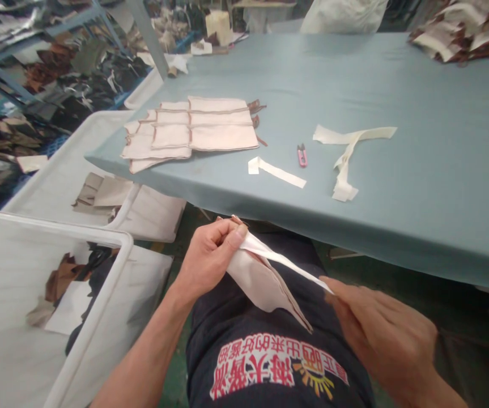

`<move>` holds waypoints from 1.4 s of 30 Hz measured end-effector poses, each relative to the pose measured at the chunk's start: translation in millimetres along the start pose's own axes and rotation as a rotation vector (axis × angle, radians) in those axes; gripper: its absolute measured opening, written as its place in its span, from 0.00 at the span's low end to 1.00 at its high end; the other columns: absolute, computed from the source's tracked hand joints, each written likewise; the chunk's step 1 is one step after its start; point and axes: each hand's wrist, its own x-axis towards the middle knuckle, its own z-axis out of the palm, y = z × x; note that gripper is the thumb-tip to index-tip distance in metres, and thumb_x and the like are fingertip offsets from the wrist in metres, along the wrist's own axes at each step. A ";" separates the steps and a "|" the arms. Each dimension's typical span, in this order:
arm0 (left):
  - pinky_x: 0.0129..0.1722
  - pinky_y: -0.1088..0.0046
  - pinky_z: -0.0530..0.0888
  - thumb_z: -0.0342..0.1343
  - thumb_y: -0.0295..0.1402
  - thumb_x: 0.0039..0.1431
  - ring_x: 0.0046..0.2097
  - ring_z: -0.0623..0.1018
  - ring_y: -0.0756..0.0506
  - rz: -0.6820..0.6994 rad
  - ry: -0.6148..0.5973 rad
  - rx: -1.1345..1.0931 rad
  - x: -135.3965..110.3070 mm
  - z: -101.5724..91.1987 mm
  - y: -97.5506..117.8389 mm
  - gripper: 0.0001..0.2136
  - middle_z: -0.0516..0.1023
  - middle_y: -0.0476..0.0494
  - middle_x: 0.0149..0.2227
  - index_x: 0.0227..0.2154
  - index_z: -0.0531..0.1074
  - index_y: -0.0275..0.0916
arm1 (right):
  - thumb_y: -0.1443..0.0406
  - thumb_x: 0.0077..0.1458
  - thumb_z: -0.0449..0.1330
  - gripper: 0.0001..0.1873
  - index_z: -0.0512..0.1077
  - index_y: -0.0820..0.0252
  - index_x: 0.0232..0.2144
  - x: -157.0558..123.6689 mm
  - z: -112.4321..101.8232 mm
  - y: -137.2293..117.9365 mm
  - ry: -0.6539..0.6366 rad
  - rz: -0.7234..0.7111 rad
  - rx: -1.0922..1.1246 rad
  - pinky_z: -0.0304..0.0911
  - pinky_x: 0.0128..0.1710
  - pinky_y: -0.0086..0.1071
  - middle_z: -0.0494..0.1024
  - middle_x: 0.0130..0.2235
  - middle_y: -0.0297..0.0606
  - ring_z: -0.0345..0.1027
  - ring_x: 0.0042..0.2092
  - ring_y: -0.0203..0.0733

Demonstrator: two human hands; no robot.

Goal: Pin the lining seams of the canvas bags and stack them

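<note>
My left hand is closed on one end of a folded beige fabric piece, thumb on top, in front of my dark apron. From under that thumb a white strip runs taut down to the right. Its other end is pinched in my right hand, whose fingertips are partly hidden. The beige piece hangs below the strip, its layered edges slightly apart.
On the blue-green table lie stacked beige fabric panels, pink thread snips, a short white strip and tangled cream strips. White bins with fabric pieces stand at left. Brown-and-cream pieces are heaped at far right.
</note>
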 end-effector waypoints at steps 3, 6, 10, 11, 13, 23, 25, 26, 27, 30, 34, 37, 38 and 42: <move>0.28 0.75 0.63 0.54 0.38 0.68 0.29 0.66 0.51 0.054 0.012 0.062 -5.6 -4.7 6.3 0.17 0.70 0.50 0.25 0.23 0.68 0.37 | 0.75 0.63 0.61 0.16 0.76 0.54 0.48 -11.3 4.5 8.6 -0.015 -0.023 0.077 0.69 0.33 0.33 0.86 0.34 0.33 0.78 0.29 0.39; 0.29 0.75 0.64 0.54 0.36 0.69 0.29 0.67 0.51 0.098 -0.046 0.127 -14.1 -7.7 14.0 0.17 0.73 0.49 0.28 0.22 0.67 0.37 | 0.68 0.67 0.58 0.11 0.74 0.57 0.50 -17.2 9.2 7.1 -0.079 0.037 0.232 0.73 0.40 0.34 0.86 0.41 0.39 0.81 0.39 0.43; 0.30 0.76 0.65 0.53 0.33 0.69 0.29 0.69 0.52 0.115 -0.083 0.148 -23.4 -5.7 25.4 0.16 0.76 0.48 0.31 0.24 0.70 0.36 | 0.48 0.68 0.53 0.27 0.68 0.61 0.58 0.1 14.0 -3.1 -0.065 0.185 0.381 0.73 0.50 0.44 0.80 0.52 0.52 0.77 0.52 0.53; 0.30 0.76 0.66 0.53 0.33 0.69 0.30 0.70 0.51 0.121 -0.082 0.149 -24.4 -4.2 28.1 0.16 0.76 0.48 0.30 0.24 0.70 0.36 | 0.47 0.67 0.56 0.28 0.68 0.60 0.58 9.0 16.2 -6.2 -0.037 0.193 0.417 0.72 0.52 0.45 0.80 0.52 0.52 0.76 0.54 0.54; 0.31 0.75 0.66 0.53 0.32 0.68 0.31 0.71 0.50 0.132 -0.080 0.148 -25.1 -1.0 32.5 0.16 0.76 0.48 0.29 0.23 0.70 0.37 | 0.52 0.64 0.61 0.24 0.66 0.57 0.57 28.4 22.3 -12.3 0.005 0.172 0.537 0.71 0.54 0.46 0.79 0.53 0.51 0.74 0.56 0.53; 0.26 0.75 0.61 0.53 0.35 0.68 0.26 0.64 0.51 0.082 -0.081 0.225 -24.3 1.2 23.7 0.17 0.67 0.52 0.23 0.21 0.65 0.38 | 0.68 0.60 0.64 0.07 0.69 0.56 0.32 65.0 33.0 -20.1 -0.313 0.171 0.661 0.60 0.29 0.28 0.78 0.29 0.30 0.70 0.28 0.34; 0.28 0.74 0.62 0.53 0.34 0.68 0.27 0.65 0.51 0.098 -0.085 0.238 -23.6 1.5 20.5 0.17 0.69 0.51 0.24 0.21 0.64 0.38 | 0.68 0.59 0.64 0.09 0.68 0.57 0.29 67.2 29.8 -17.0 -0.385 0.127 0.601 0.57 0.27 0.27 0.76 0.27 0.29 0.68 0.27 0.33; 0.29 0.74 0.63 0.53 0.33 0.68 0.27 0.66 0.51 0.109 -0.085 0.246 -23.0 1.7 19.4 0.17 0.70 0.51 0.24 0.22 0.65 0.38 | 0.68 0.60 0.64 0.10 0.67 0.57 0.28 68.4 28.5 -15.4 -0.396 0.075 0.539 0.56 0.27 0.28 0.76 0.26 0.29 0.67 0.26 0.34; 0.30 0.74 0.64 0.53 0.33 0.68 0.28 0.67 0.51 0.117 -0.082 0.253 -22.4 1.6 18.4 0.16 0.71 0.51 0.25 0.22 0.67 0.38 | 0.68 0.61 0.63 0.11 0.68 0.57 0.27 69.5 27.5 -13.9 -0.389 0.021 0.458 0.55 0.27 0.29 0.75 0.25 0.30 0.66 0.26 0.34; 0.32 0.74 0.65 0.53 0.33 0.69 0.30 0.68 0.50 0.118 -0.034 0.249 -20.8 -0.7 16.5 0.15 0.72 0.51 0.27 0.25 0.70 0.38 | 0.68 0.64 0.59 0.14 0.68 0.57 0.24 69.4 25.5 -11.8 -0.304 -0.115 0.216 0.52 0.26 0.34 0.72 0.22 0.33 0.64 0.24 0.37; 0.32 0.73 0.65 0.53 0.35 0.69 0.32 0.69 0.49 0.081 0.057 0.221 -20.7 -8.0 14.6 0.16 0.73 0.49 0.29 0.24 0.69 0.38 | 0.71 0.67 0.54 0.20 0.66 0.56 0.22 53.8 23.8 -16.9 -0.303 -0.227 0.178 0.50 0.25 0.36 0.70 0.20 0.31 0.61 0.23 0.36; 0.29 0.73 0.64 0.54 0.35 0.68 0.30 0.69 0.49 0.051 0.043 0.208 -22.4 -11.6 13.8 0.15 0.74 0.49 0.28 0.24 0.71 0.38 | 0.71 0.69 0.53 0.21 0.65 0.55 0.22 30.8 23.2 -20.5 -0.267 -0.164 0.261 0.52 0.25 0.34 0.69 0.19 0.30 0.61 0.22 0.35; 0.29 0.74 0.64 0.54 0.35 0.68 0.29 0.69 0.49 0.043 0.032 0.207 -23.1 -11.9 13.9 0.15 0.74 0.49 0.27 0.24 0.71 0.38 | 0.70 0.69 0.54 0.21 0.65 0.55 0.22 22.6 23.1 -20.6 -0.245 -0.109 0.279 0.53 0.25 0.33 0.69 0.19 0.29 0.61 0.21 0.35; 0.27 0.74 0.63 0.55 0.34 0.67 0.27 0.67 0.50 0.073 0.009 0.236 -26.6 -10.4 17.0 0.15 0.73 0.50 0.25 0.24 0.72 0.38 | 0.66 0.69 0.58 0.17 0.65 0.56 0.25 -3.1 20.2 -17.1 -0.207 0.085 0.384 0.57 0.24 0.28 0.71 0.21 0.27 0.65 0.20 0.32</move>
